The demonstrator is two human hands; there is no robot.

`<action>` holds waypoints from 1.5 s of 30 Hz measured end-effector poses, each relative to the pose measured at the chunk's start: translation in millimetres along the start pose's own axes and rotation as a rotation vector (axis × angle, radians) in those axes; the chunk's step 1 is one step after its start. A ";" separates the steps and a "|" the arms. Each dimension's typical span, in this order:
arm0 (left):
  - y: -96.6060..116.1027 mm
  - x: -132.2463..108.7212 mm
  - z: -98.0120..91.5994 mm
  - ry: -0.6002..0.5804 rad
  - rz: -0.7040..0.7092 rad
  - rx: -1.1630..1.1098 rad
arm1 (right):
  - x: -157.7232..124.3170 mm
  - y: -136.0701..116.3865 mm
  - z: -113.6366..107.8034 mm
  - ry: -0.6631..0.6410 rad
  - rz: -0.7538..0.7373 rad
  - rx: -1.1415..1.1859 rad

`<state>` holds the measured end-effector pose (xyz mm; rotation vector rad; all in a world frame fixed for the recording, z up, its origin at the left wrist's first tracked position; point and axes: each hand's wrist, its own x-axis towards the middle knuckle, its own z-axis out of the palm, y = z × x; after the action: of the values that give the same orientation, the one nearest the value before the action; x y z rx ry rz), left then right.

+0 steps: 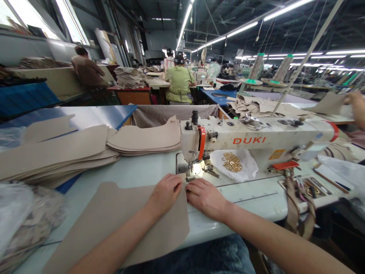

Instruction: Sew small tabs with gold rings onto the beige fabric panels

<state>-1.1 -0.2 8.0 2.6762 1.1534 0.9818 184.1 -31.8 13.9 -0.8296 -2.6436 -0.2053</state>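
Note:
A large beige fabric panel [128,213] lies flat on the sewing table, its narrow upper corner close to the needle of a white sewing machine [225,139]. My left hand [168,188] rests on that corner with curled fingers, gripping the panel near its edge. Just right of the edge, my right hand [203,194] is closed, fingertips pressed together below the presser foot [192,165]. Whatever those fingertips hold is too small and hidden to make out. Behind the right hand, thread snips [211,172] lie on the machine bed.
Stacks of beige panels [145,137] stand at the left rear. Gold rings [232,162] sit on white plastic under the machine arm. Straps [292,201] hang beside a tool tray [313,186] at right. Another person's hand [356,102] shows at the far right; co-workers sit ahead.

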 end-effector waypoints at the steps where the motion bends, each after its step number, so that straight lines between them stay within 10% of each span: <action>1: 0.0 -0.2 -0.2 -0.003 -0.002 0.001 | 1.4 -1.2 2.5 0.035 0.015 0.012; 45: 0.8 3.9 2.3 0.031 0.027 0.015 | -2.2 -13.6 11.2 -0.007 0.023 0.056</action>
<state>2.7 2.3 8.4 2.7048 1.1373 1.0259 174.7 -41.3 2.3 -0.8433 -2.6320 -0.1228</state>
